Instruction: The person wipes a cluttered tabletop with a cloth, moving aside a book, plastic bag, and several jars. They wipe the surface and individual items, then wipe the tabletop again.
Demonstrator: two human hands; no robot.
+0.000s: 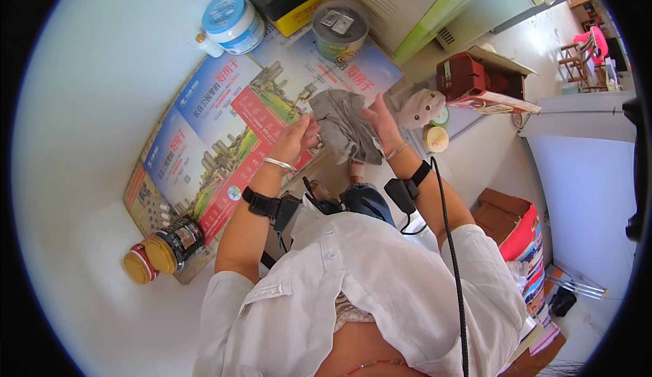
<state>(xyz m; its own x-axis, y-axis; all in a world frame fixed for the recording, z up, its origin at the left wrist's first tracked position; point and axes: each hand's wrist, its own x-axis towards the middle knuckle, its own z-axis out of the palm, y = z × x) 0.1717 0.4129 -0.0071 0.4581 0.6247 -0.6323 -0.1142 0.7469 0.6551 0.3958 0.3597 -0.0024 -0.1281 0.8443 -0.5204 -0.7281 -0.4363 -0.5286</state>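
Observation:
A crumpled grey cloth (344, 125) is held up in front of me, above the table's near edge. My right hand (383, 125) is at the cloth's right side, its thumb against the fabric and its index finger pointing up. At the cloth's left edge is my left hand (297, 140), fingers curled and slightly blurred; whether they grip the fabric is not clear. Behind the cloth lies a table covered with printed sheets (204, 117) that bear writing and pictures of buildings.
Along the table's back stand a blue-lidded white tub (234, 23), a black and yellow box (300, 5) and a dark-lidded plastic tub (340, 30). Jars (175, 244) stand at the left end. To the right are a plush toy (420, 108), a round yellow-lidded container (436, 139) and an opened red carton (481, 81).

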